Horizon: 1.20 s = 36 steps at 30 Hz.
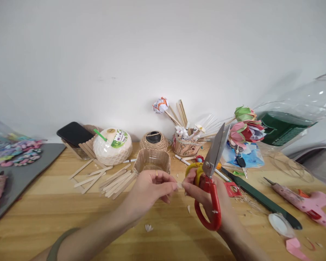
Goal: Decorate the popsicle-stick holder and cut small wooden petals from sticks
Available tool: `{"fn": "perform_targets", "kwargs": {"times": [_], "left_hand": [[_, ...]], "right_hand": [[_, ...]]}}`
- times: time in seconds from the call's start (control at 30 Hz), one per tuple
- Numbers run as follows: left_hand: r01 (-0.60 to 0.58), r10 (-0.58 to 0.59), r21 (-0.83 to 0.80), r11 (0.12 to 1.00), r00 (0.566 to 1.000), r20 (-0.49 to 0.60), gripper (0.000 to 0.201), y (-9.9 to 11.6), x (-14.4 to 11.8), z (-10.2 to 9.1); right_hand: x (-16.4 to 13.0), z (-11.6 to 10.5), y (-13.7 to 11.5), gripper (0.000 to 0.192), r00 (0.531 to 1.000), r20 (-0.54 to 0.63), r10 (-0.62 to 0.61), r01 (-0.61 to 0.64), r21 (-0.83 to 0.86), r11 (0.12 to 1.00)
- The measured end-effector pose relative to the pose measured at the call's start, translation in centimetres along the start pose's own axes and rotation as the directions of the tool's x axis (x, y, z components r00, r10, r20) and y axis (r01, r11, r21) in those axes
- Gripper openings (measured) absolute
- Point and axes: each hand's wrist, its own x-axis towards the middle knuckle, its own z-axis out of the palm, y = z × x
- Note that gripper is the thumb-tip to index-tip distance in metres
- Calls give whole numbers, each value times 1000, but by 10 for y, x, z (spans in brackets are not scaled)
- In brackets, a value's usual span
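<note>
A tiny white paper scrap sits pinched between both hands at frame centre. The left hand grips it by fingertips; the right hand also clasps red scissors, blades closed, pointing to 1 o'clock. Finished snippets at 6 o'clock suggest trimming is under way.

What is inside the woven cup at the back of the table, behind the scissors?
The woven cup holds wooden sticks, a paper flower on a stick and white rolled pieces. Its wall hides their lower ends and the cup's bottom.
</note>
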Motion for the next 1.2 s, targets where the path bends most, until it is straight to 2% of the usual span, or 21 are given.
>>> {"fn": "perform_targets", "kwargs": {"times": [0.23,0.5,0.67,0.77,0.83,0.97,1.1,1.13,1.2], "left_hand": [[-33,33,12,999,999,33,7,2,-1,0],[-53,52,17,998,998,28,13,1,-2,1],[-24,23,42,999,1000,11,12,0,-1,1],[-54,55,34,998,998,-16,12,3,-1,-1],[-95,95,19,995,994,-55,13,7,-1,-4],[-170,165,-34,985,979,-116,15,16,-3,-12],[-192,178,-84,978,973,-148,16,23,-6,-17],[-200,185,-90,976,971,-150,16,24,-7,-17],[-211,197,-89,973,969,-150,16,27,-9,-18]], "right_hand": [[2,-2,7,15,991,113,-66,53,111,992],[-2,4,-1,23,999,-27,-32,33,50,998],[-2,4,-5,29,999,-34,-5,5,-13,1000],[-4,4,-3,33,1000,-12,-25,24,-42,999],[-7,3,-1,37,999,24,-41,41,-27,999],[-12,-2,3,47,984,168,-57,66,-49,997],[-9,-9,8,53,917,400,-7,84,-176,981],[-8,-9,8,55,901,434,3,91,-198,976],[-8,-8,7,60,899,438,16,88,-216,972]]}}
